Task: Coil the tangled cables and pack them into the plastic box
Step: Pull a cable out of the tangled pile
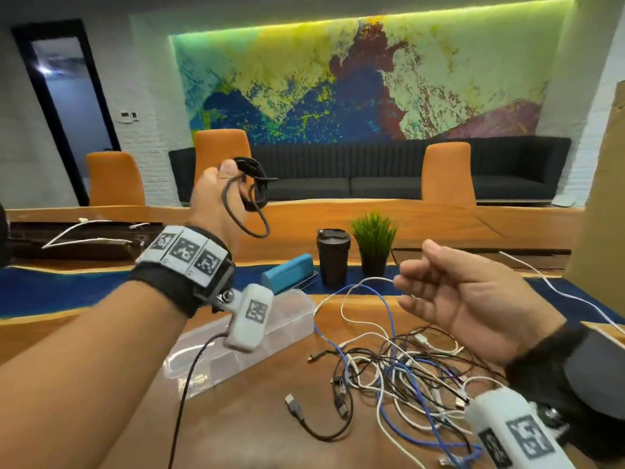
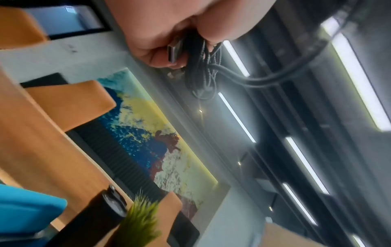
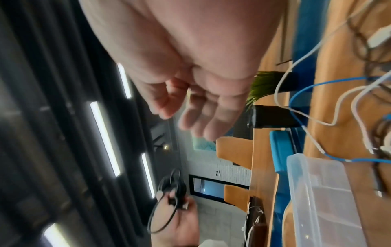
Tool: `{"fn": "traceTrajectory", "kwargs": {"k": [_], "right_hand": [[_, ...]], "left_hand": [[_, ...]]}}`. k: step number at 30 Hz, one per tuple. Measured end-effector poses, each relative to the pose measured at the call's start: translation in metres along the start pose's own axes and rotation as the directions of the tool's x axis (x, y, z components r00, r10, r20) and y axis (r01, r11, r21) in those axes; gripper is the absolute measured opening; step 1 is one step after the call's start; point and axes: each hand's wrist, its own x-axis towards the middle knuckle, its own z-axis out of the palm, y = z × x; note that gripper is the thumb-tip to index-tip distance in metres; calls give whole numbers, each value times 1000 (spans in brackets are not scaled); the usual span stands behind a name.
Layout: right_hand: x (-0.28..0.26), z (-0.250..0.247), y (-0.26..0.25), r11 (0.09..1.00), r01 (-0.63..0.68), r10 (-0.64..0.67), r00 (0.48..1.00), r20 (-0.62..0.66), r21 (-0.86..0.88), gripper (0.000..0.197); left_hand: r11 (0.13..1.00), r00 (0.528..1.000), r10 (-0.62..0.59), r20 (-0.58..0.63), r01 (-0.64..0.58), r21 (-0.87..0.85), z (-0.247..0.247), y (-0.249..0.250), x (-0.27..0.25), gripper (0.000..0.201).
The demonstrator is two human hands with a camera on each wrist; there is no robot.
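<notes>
My left hand [image 1: 216,194] is raised above the table and grips a coiled black cable [image 1: 252,187], with one loop hanging loose below it. The left wrist view shows the black cable [image 2: 201,66] and its USB plug pinched in the fingers [image 2: 156,50]. My right hand [image 1: 449,299] hovers palm-up over the tangle of white, blue and black cables [image 1: 406,377] on the table, its fingers [image 3: 201,117] relaxed and holding nothing. A white cable loop arches close to its fingertips. The clear plastic box [image 1: 243,336] lies open under my left wrist; the plastic box [image 3: 323,200] looks bare inside.
A black cup [image 1: 333,257], a potted plant [image 1: 373,242] and a blue case [image 1: 291,272] stand behind the box. A short black USB cable [image 1: 314,424] lies apart on the wooden table [image 1: 243,428]. Orange chairs [image 1: 223,164] and a sofa sit beyond. A cardboard panel [image 1: 602,198] rises at right.
</notes>
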Motion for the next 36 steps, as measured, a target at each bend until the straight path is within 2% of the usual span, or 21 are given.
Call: {"fn": "traceTrajectory", "kwargs": {"k": [2,4,6,7,8,10,11,13,15,17,18,20,22,23,25,27,29,32,34,36], "right_hand": [[1,25,0,976,44,-48,999,-13,-214,31],[1,53,-1,900,161,-162,986,33,-406,40],[6,75,-2,855,182,-204,979,7,-485,40],[10,81,-3,874,121,-143,990,-11,-471,39],[13,86,-2,907,26,-28,1000,2,-420,37],[16,90,3,937,-158,195,976,93,-311,23],[17,90,6,946,-206,239,965,111,-251,15],[19,81,11,974,-217,222,970,98,-63,11],[18,64,7,972,-175,164,983,84,154,11],[15,44,-1,942,-149,128,988,88,302,12],[13,34,-4,936,-150,125,987,98,320,16],[8,17,-6,974,-98,75,991,115,204,24],[-3,8,1,994,41,-28,991,128,-103,28],[-9,5,6,951,113,-70,985,158,-287,28],[-19,5,16,786,227,-94,963,252,-575,26],[-23,8,23,600,339,-92,929,359,-725,25],[-20,13,29,435,433,-67,890,451,-789,24],[-11,20,41,300,524,7,834,551,-797,24],[-6,22,44,193,535,31,834,551,-822,26],[-4,21,44,106,513,40,854,519,-852,26]], "left_hand": [[994,992,107,74,-104,-41,12,-3,-17,31],[982,977,187,103,-186,-14,27,-4,-32,35],[971,964,234,125,-238,19,38,1,-46,36],[972,962,230,147,-233,6,43,2,-52,35],[975,961,223,166,-222,-24,47,5,-58,33],[973,950,231,209,-229,-34,53,9,-67,31],[968,943,247,223,-252,-5,54,9,-69,33],[962,934,259,245,-272,17,52,8,-70,37],[981,962,192,195,-192,-19,47,7,-65,39],[993,990,30,140,-13,-115,38,5,-55,38],[983,990,-52,129,74,-168,34,3,-51,38],[922,969,-202,144,238,-304,28,2,-44,36],[819,934,-309,177,357,-449,27,6,-42,32],[779,922,-337,193,388,-493,29,9,-41,30],[730,902,-370,224,431,-531,33,14,-44,29],[677,875,-416,249,481,-557,40,12,-49,30],[596,832,-464,304,547,-588,47,9,-56,31],[494,767,-457,451,640,-588,52,9,-64,34],[512,723,-417,551,688,-515,49,13,-68,30],[565,697,-387,604,697,-442,46,17,-71,20]]}}
